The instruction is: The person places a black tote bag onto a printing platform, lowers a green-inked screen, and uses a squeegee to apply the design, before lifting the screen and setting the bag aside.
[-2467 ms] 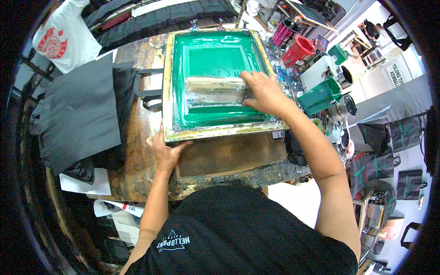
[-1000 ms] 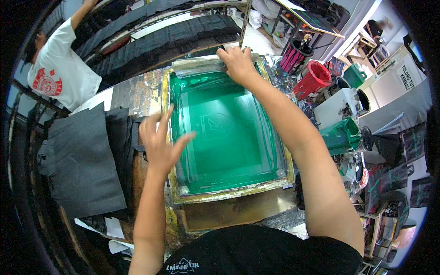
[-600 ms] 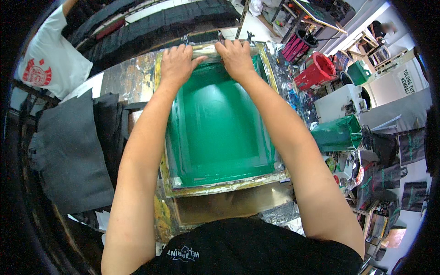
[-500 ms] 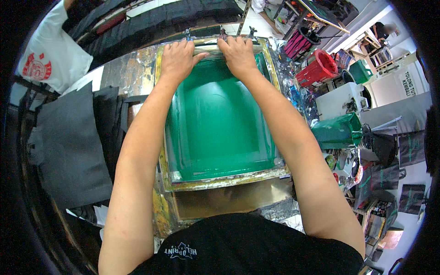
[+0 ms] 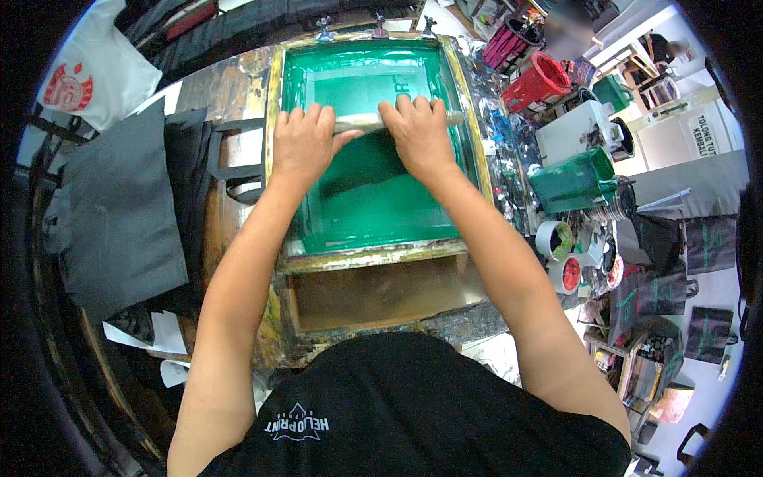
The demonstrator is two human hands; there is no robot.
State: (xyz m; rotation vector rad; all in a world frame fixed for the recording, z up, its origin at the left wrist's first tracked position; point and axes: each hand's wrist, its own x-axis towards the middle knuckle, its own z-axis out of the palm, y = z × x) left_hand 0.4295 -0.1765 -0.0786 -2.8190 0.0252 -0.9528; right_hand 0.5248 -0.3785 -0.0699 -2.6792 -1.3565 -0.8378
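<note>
Both my hands are closed around the long handle of a squeegee, which lies crosswise over a printing screen. My left hand grips its left end and my right hand its right end. The squeegee's blade is hidden under my hands and the handle. Green ink covers the mesh inside the screen's ink-stained frame. Beyond the squeegee, a paler rectangle and some lettering show through the green. Small clamps stand at the frame's far edge.
Black fabric bags lie stacked at the left, their straps reaching toward the screen. On the right stand a red bucket, a white container, a green container and small round tubs. Another person is far off at upper right.
My hands have drawn the squeegee from the screen's far end toward me, about a third of its length. The far part of the mesh now shows. The view has shifted slightly.
</note>
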